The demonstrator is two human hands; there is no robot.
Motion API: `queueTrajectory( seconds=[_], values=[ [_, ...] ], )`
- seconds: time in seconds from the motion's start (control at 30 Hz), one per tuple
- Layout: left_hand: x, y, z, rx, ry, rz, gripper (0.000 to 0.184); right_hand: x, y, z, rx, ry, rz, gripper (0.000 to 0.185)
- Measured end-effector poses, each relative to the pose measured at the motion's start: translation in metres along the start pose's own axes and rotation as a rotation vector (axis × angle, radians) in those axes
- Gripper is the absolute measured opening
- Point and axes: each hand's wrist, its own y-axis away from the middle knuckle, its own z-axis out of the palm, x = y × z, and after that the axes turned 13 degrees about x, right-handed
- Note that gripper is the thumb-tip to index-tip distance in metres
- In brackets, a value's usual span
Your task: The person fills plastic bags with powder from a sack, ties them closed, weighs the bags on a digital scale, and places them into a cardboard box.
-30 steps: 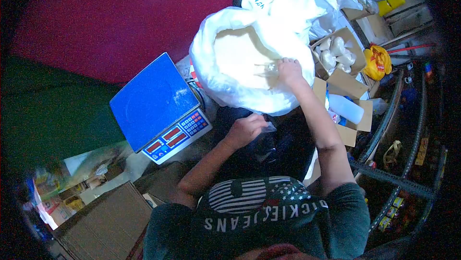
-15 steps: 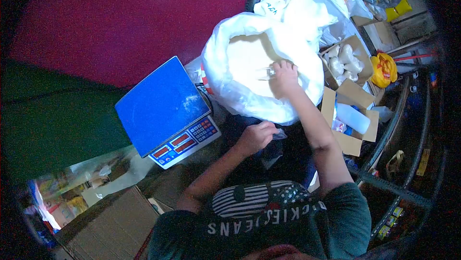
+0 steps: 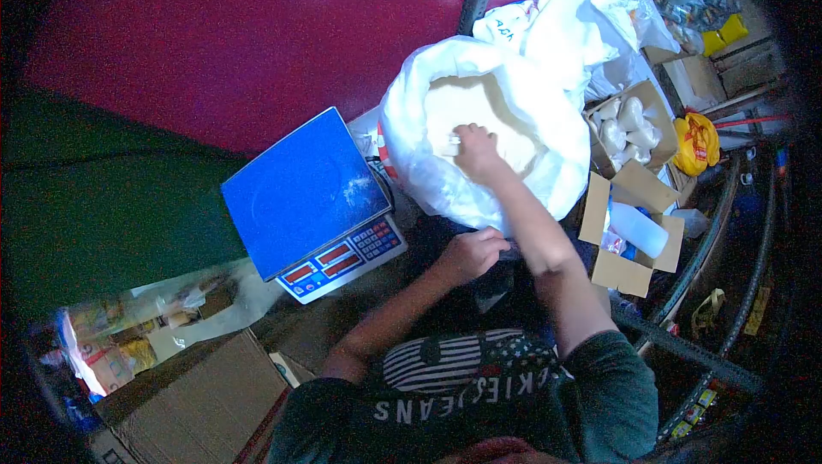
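Note:
A large white plastic sack (image 3: 411,164) stands open, with pale powder (image 3: 462,104) inside. Over the powder, inside the sack's mouth, is my right hand (image 3: 478,152), its fingers curled round a small clear scoop or cup (image 3: 449,145) that is hard to make out. My left hand (image 3: 471,254) is just below the sack's near rim, fingers pinched on a thin clear plastic bag (image 3: 510,249). Left of the sack sits a digital scale (image 3: 304,194) with a blue platform, a smear of white powder on its right side and lit red displays.
Right of the sack are a cardboard box of filled small bags (image 3: 629,130), an open box with a white bottle (image 3: 638,230), and a yellow bag (image 3: 695,144). Metal shelving (image 3: 685,348) runs along the right. A large cardboard box (image 3: 197,404) lies at the lower left.
The view has shifted, so the sack and scale appear farther right and lower. My right hand has moved left across the powder. My left hand still pinches the clear bag.

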Motion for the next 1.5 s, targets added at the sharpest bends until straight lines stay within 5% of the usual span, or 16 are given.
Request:
queueTrajectory(
  seconds=[0.23, 0.53, 0.7, 0.9, 1.1, 1.2, 1.5],
  values=[
    [0.000, 0.004, -0.001, 0.020, -0.075, 0.011, 0.017, -0.003, -0.002, 0.007, -0.002, -0.342, 0.005, 0.057],
    [0.051, -0.065, -0.063, 0.350, 0.032, -0.082, 0.019, 0.067, 0.034, -0.092, 0.215, -0.400, -0.099, 0.069],
    [0.049, -0.133, -0.099, 0.390, -0.270, 0.018, 0.023, 0.084, 0.057, -0.161, 0.280, -0.527, -0.035, 0.065],
    [0.035, -0.170, -0.092, 0.402, -0.489, 0.091, 0.023, 0.077, 0.077, -0.211, 0.310, -0.584, -0.086, 0.060],
    [0.055, -0.186, -0.073, 0.540, -0.401, -0.144, 0.021, 0.063, 0.084, -0.219, 0.340, -0.583, -0.109, 0.060],
    [0.058, -0.188, -0.073, 0.585, -0.361, -0.101, 0.019, 0.058, 0.088, -0.221, 0.343, -0.602, -0.080, 0.063],
    [0.056, -0.190, -0.092, 0.264, -0.695, -0.060, 0.028, 0.059, 0.089, -0.211, 0.344, -0.655, -0.070, 0.061]
  ],
)
